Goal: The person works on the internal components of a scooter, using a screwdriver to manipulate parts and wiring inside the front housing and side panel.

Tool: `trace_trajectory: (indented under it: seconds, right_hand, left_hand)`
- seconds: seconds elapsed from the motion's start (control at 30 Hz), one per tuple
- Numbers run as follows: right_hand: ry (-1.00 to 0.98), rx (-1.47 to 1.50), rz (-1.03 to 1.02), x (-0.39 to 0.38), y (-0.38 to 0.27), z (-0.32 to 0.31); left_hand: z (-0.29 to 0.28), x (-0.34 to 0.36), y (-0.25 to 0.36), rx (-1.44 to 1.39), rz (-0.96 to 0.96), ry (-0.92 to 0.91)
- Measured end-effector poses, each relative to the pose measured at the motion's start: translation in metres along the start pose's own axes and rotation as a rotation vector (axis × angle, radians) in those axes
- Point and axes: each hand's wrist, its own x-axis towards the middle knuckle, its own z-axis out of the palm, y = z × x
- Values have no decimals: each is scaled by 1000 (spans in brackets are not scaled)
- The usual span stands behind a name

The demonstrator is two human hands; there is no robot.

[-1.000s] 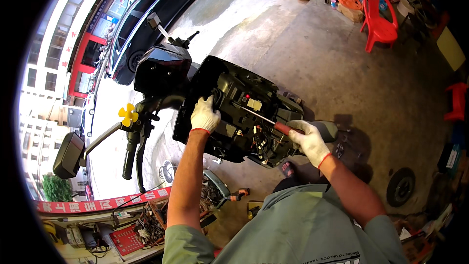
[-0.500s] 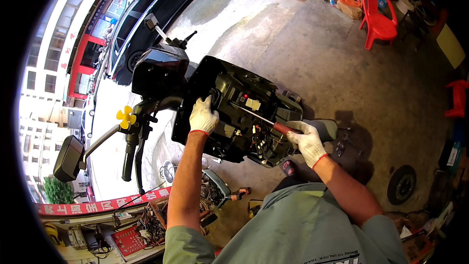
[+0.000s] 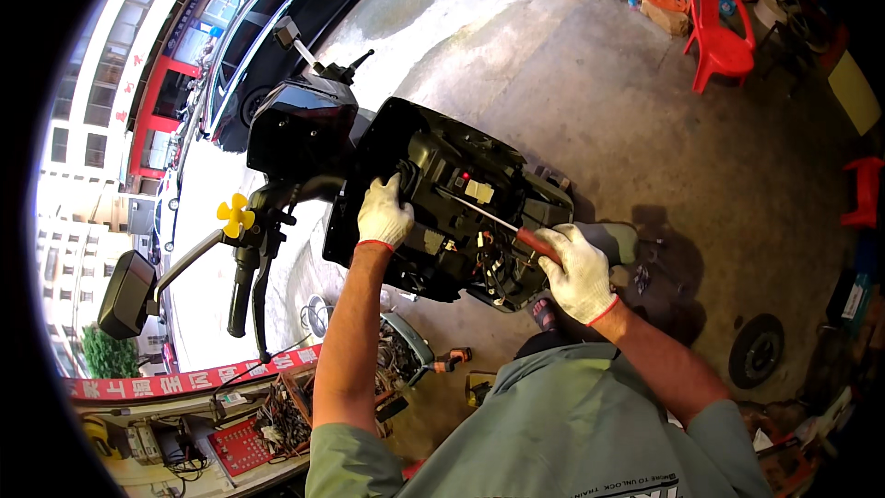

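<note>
While your right hand (image 3: 581,275) grips the red-handled screwdriver (image 3: 527,237) near the centre of the head view, your left hand (image 3: 385,214) reaches into the opened scooter body (image 3: 502,149); whether it clasps anything, I cannot tell. Opening up looks done, the wiring (image 3: 489,263) bared; work inside appears unfinished, with no cover over it.

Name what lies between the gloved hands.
The head view shows the opened scooter body, exposed wires and the screwdriver's shaft between left hand and right hand.

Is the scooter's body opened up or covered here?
Opened up: wiring lies exposed in the scooter's body, where the right hand points a screwdriver.
</note>
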Motion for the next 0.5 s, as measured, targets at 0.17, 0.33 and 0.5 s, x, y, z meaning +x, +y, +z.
trace_trajectory:
  seconds: [0.17, 0.33, 0.5]
  right_hand:
    - [26, 106, 104, 3, -2, 2]
    - [14, 170, 183, 4, 3, 3]
    - [18, 155, 173, 4, -1, 2]
  left_hand:
    - [2, 0, -2, 15, 3, 6]
    - [1, 0, 1, 18, -2, 7]
    - [3, -1, -3, 12, 13, 29]
